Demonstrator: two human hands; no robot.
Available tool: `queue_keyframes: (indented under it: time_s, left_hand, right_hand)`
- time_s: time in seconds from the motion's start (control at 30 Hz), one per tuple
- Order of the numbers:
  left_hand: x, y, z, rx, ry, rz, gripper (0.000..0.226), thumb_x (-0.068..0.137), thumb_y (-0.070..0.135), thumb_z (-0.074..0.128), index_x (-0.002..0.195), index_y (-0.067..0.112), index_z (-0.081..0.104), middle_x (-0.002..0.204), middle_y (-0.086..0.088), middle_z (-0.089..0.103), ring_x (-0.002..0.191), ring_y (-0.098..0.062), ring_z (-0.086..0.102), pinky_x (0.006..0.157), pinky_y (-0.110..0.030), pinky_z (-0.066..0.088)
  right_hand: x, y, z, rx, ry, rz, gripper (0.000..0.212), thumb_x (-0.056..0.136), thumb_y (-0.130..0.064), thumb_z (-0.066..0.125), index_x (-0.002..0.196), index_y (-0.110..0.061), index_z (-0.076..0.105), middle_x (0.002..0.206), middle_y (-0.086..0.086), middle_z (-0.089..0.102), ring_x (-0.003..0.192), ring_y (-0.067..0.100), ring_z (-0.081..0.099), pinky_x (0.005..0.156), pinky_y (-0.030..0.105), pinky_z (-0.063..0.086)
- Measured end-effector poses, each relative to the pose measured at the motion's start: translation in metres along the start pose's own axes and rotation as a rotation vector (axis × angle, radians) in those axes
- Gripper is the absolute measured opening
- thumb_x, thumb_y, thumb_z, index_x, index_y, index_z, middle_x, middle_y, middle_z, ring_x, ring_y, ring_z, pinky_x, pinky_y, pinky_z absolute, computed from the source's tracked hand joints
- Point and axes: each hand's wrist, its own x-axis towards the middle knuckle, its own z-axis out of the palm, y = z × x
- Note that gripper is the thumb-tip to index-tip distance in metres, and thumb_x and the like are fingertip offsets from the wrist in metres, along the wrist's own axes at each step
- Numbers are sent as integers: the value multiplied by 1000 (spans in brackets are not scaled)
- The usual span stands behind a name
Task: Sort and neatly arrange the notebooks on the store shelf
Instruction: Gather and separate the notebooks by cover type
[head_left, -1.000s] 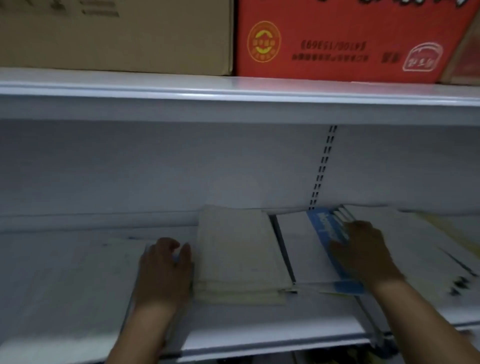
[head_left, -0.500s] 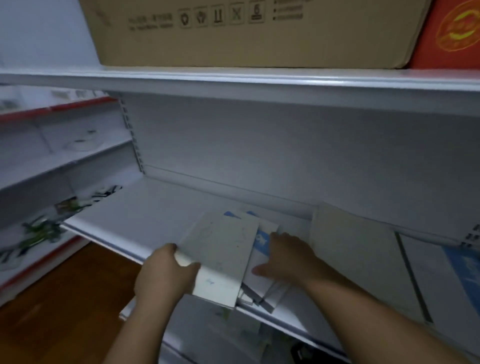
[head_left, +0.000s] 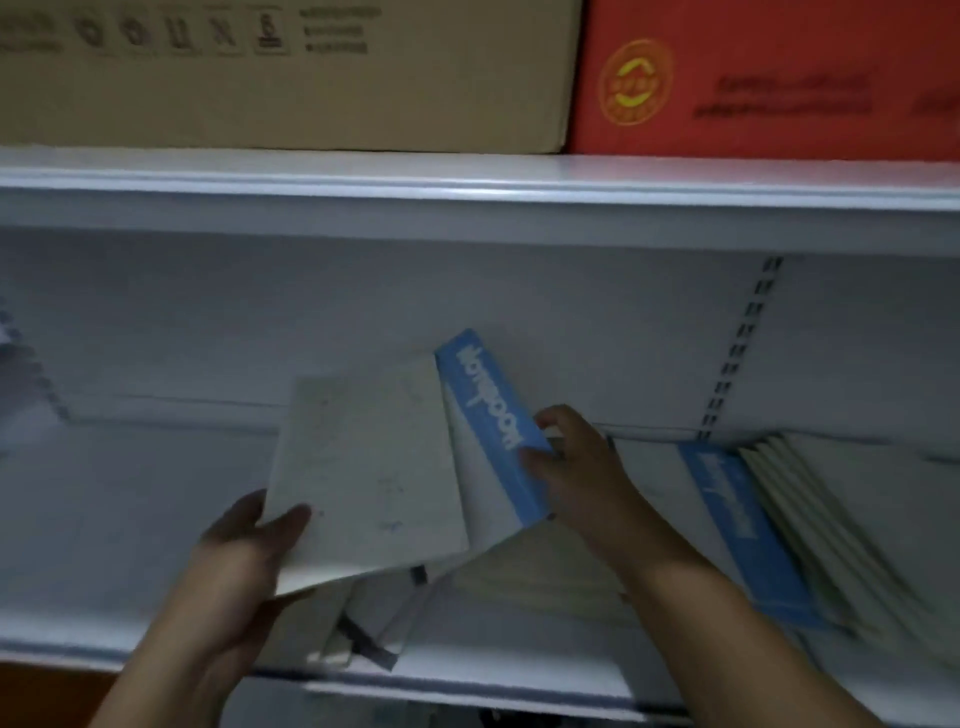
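- Gripping a pale notebook (head_left: 369, 467) by its lower corner, the left hand (head_left: 244, 561) holds it above the shelf (head_left: 114, 519).
- Right hand (head_left: 576, 467) pinches a blue-banded notebook (head_left: 488, 415) above the shelf.
- Other notebooks (head_left: 748, 530) lie on the shelf.

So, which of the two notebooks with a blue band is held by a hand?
The tilted blue-band notebook in the middle: the right hand pinches it. The other blue-band notebook lies on the shelf to the right, untouched.

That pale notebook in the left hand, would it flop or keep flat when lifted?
Probably fairly stiff: the pale notebook looks flat though the left hand grips only one corner. Likely light, since one hand holds it up.
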Motion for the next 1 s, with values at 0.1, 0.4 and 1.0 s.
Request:
queue_keyframes:
  time_s: [0.1,0.4,1.0]
  left_hand:
    - [5,-2,67,5,-113,67,7,90,10,53,94,12,59,87,-3,64,74,-21,59,58,-27,45]
    - [19,-31,143,533,-141,238,39,84,21,64,118,2,60,107,-15,65,100,-31,63,73,-28,50]
    - [9,-44,-88,985,311,1,54,74,38,70,119,11,57,107,-7,68,93,-24,64,69,-27,48]
  right_hand:
    - [-24,20,-79,-9,244,66,20,89,-13,55,77,-27,49,83,4,63,65,19,60,47,23,44]
    - [-62,86,-166,-771,304,418,19,91,-23,51,86,-6,55,91,15,60,81,28,58,58,30,38]
    - [28,-16,128,-1313,-568,-248,44,72,-52,66,98,-18,56,102,2,61,106,24,57,102,48,25]
